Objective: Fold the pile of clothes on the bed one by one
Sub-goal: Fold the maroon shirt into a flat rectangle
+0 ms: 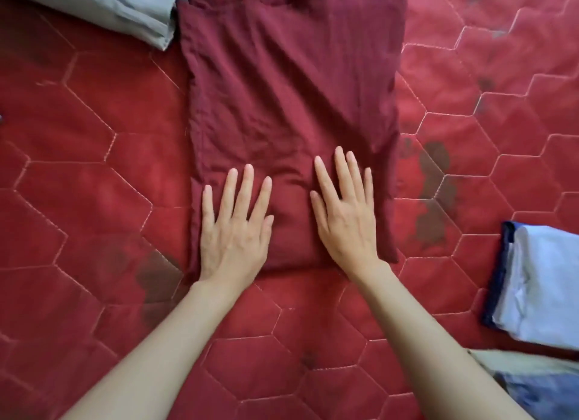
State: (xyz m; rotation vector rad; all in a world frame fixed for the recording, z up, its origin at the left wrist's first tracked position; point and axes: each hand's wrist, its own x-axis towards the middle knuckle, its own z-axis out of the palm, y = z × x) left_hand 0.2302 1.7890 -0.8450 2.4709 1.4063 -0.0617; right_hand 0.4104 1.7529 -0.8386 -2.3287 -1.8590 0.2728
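Garment: maroon cloth [291, 84] lies flat on the red quilted bed [94, 175], already narrowed to a long strip; its long axis runs straight away from the person, from the near edge of the bed toward the far one; its near end looks doubled over into a thicker band
Left hand [233, 228]: palm down on the near left part of the strip; fingers straight and slightly spread; it presses and grips nothing
Right hand [346, 212]: palm down on the near right part, just beside the left hand and a little farther up the cloth; fingers straight, flat on the fabric, holding nothing
Step in hand: by my reading, smoothing the near fold flat before the next fold
Key relation: both hands sit at the near end, so the unfolded length lies ahead of the fingertips, away from the person; the next fold would likely run along that long axis, near end carried toward the far end or the reverse; neither hand is clearly nearer to the free far end, which lies well beyond both
Other cloth: folded grey fabric [103, 9] toward the far left corner, touching or just beside the maroon cloth; folded white and navy stack [539, 281] at the right edge; blue fabric [539, 394] at the near right corner
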